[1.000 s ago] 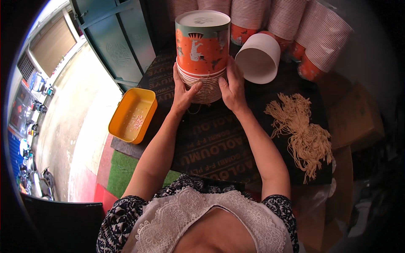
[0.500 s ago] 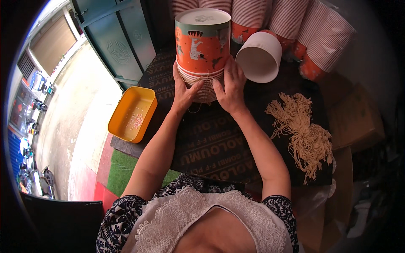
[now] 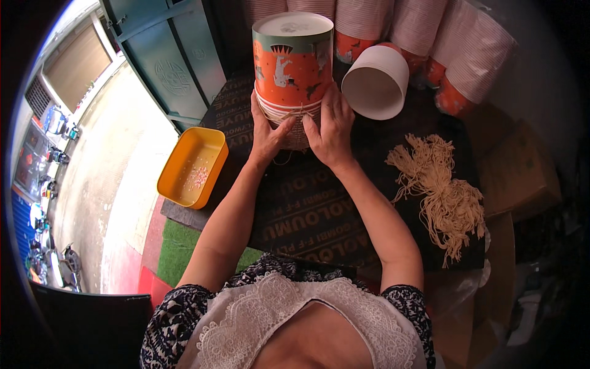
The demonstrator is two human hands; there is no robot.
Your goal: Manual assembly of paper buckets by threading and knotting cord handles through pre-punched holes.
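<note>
Upside down on the dark board stands a nested stack of orange and green printed paper buckets (image 3: 292, 67), with a pale base on top and white rims below. A thin beige string (image 3: 297, 114) runs around the rims, and a loose end hangs near the bottom. My left hand (image 3: 267, 136) wraps the stack's left side, thumb toward the front. From the right, my right hand (image 3: 332, 132) grips the same stack, its thumb by the string. The fingertips behind the stack are partly hidden. Close to my right fingers, a white bucket (image 3: 376, 83) lies on its side, mouth toward me.
A bundle of beige strings (image 3: 439, 194) lies at the board's right. On the left sits a yellow plastic tub (image 3: 213, 169) with small pinkish bits inside. Plastic-wrapped bucket stacks (image 3: 420, 27) line the back. A green metal door (image 3: 169, 61) and cardboard box (image 3: 519, 172) flank the board.
My right hand has shifted slightly left along the stack, its thumb nearer the middle. Both hands keep their hold, and the other things stay in place.
</note>
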